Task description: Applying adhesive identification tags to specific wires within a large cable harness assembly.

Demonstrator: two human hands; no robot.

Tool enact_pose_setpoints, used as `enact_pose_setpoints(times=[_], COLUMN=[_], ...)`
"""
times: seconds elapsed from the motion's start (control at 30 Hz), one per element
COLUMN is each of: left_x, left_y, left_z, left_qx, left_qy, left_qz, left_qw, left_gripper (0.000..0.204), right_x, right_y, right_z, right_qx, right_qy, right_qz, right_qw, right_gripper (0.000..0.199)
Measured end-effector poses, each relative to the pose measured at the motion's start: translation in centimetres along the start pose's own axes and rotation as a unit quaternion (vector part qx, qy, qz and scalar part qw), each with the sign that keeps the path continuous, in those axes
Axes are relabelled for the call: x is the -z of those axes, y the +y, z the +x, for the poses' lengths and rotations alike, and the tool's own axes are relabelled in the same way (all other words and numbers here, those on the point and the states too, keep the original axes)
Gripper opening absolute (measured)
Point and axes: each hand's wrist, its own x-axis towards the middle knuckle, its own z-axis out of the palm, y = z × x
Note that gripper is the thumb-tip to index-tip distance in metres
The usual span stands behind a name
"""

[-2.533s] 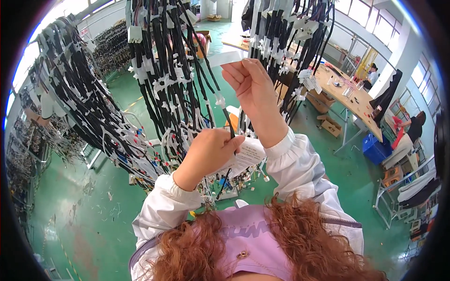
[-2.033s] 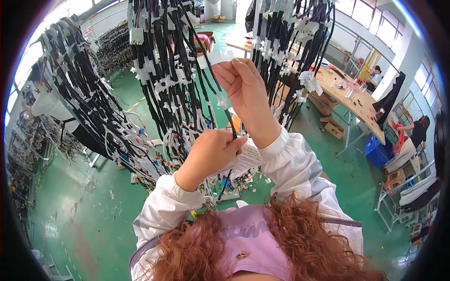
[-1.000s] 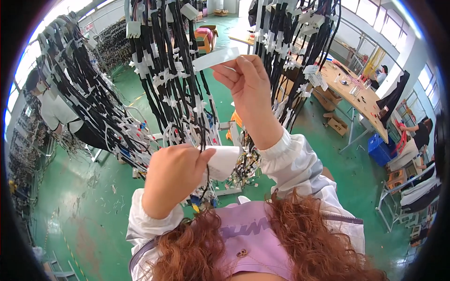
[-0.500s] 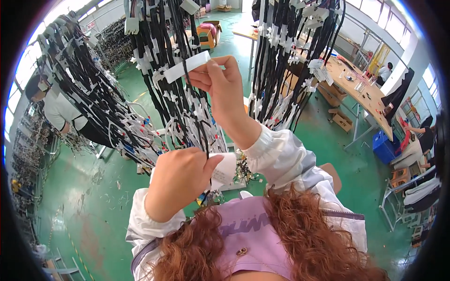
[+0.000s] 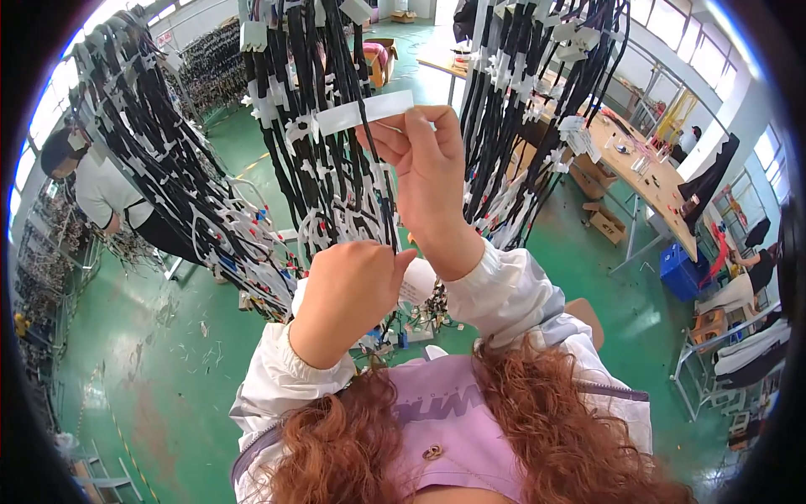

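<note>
My right hand [image 5: 430, 176] is raised in front of me. Its thumb and fingers pinch one end of a white label strip [image 5: 367, 112], which lies across a thin black cable [image 5: 380, 181]. Lower and to the left, my left hand [image 5: 346, 290] is closed around the same cable, thumb toward the right. A white paper tag [image 5: 418, 281] with small print sticks out beside that thumb, partly hidden by the hand. Just behind both hands hangs a thick bundle of black wire harnesses [image 5: 281, 126] with white connectors.
More hanging harness bundles stand at the left [image 5: 143, 126] and right [image 5: 504, 109]. A person [image 5: 105, 189] works behind the left bundle. On the right are a long wooden table [image 5: 642, 181], a blue bin [image 5: 678, 270] and a cardboard box [image 5: 604, 223]. The floor [image 5: 193, 361] is green.
Both hands, the cable and the label strip have shifted to the right in the picture, as have the hanging bundles. The strip now slants less. Both grips look the same.
</note>
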Motion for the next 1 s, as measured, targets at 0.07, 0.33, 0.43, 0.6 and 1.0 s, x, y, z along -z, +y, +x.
enact_pose_setpoints(times=[0.07, 0.33, 0.43, 0.6, 1.0], left_x=[0.0, -0.3, -0.3, -0.5, -1.0], left_y=[0.0, 0.4, 0.7, 1.1, 0.5], left_z=[0.0, 0.2, 0.4, 0.6, 0.9], left_qx=[0.0, -0.005, 0.002, -0.001, 0.004], left_qy=[-0.004, 0.011, 0.003, -0.007, -0.008], left_qz=[0.007, 0.008, 0.008, 0.026, 0.032], left_qw=[1.0, 1.0, 1.0, 1.0, 0.999], left_gripper=[0.044, 0.043, 0.043, 0.042, 0.042], right_x=[0.0, -0.3, -0.3, 0.1, 0.9], right_y=[-0.1, -0.7, -1.0, -1.3, -2.9], right_z=[0.2, 0.3, 0.4, 0.5, 0.3], right_qx=[0.006, 0.024, 0.028, 0.03, 0.133], right_qy=[-0.004, -0.005, -0.008, -0.02, -0.242], right_qz=[-0.004, -0.023, -0.031, -0.025, -0.117], right_qw=[1.0, 0.999, 0.999, 0.999, 0.954], right_gripper=[0.007, 0.007, 0.008, 0.008, 0.033])
